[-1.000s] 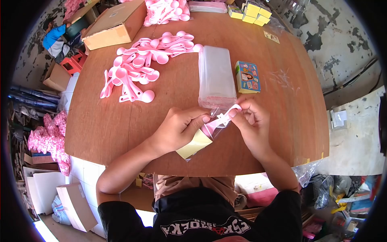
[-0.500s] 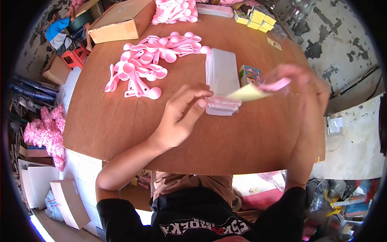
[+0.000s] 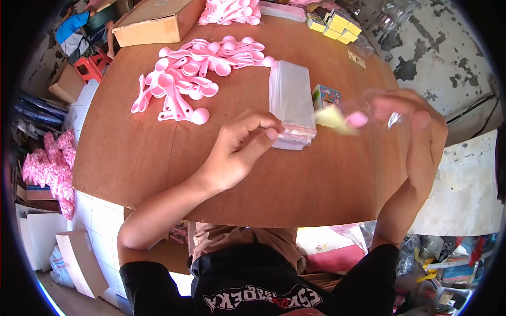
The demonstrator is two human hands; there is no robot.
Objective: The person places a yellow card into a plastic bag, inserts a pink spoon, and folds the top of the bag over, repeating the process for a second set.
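A: What is the right hand (image 3: 421, 137) gripping?
B: It is pinching a clear packet (image 3: 348, 118) with a yellow card and a pink piece inside. The packet is motion-blurred. It is hanging above the wooden table (image 3: 158, 158), at 3 o'clock in the frame, with the fingers clenching its right end.
A: And the left hand (image 3: 237, 152)?
B: It is hovering mid-frame, fingers half-curled and grasping nothing. The thumb tip is sitting just beside the near end of the stack of clear bags (image 3: 291, 100).
A: What is lying around?
B: A small printed box (image 3: 327, 96) is lying at the stack's 3 o'clock. Pink spoons (image 3: 195, 73) are spreading at its 10 o'clock. A cardboard box (image 3: 158, 21) is sitting at 11 o'clock and yellow boxes (image 3: 337, 23) at 1 o'clock.
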